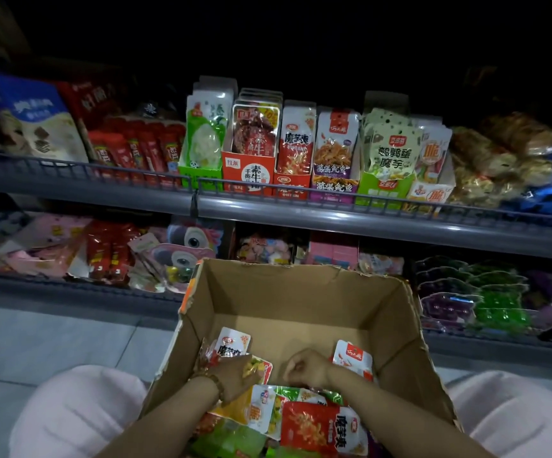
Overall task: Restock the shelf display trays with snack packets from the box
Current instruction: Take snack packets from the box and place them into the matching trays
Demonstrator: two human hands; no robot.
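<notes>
Deep inside ragged cardboard box (301,292), hands (235,375) (304,365) touch glossy packets (321,428).

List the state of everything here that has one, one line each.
Box, open-topped, rim torn, packets heaped at its near end.
Left hand, in the box, grips a yellow packet.
Right hand, in the box, fingers curled; any hold is hidden.
Trays, upright on the upper shelf, all stocked.

Matt brown cardboard box (301,292), glossy plastic snack packets (321,428), smooth grey metal shelf (334,219)
</notes>
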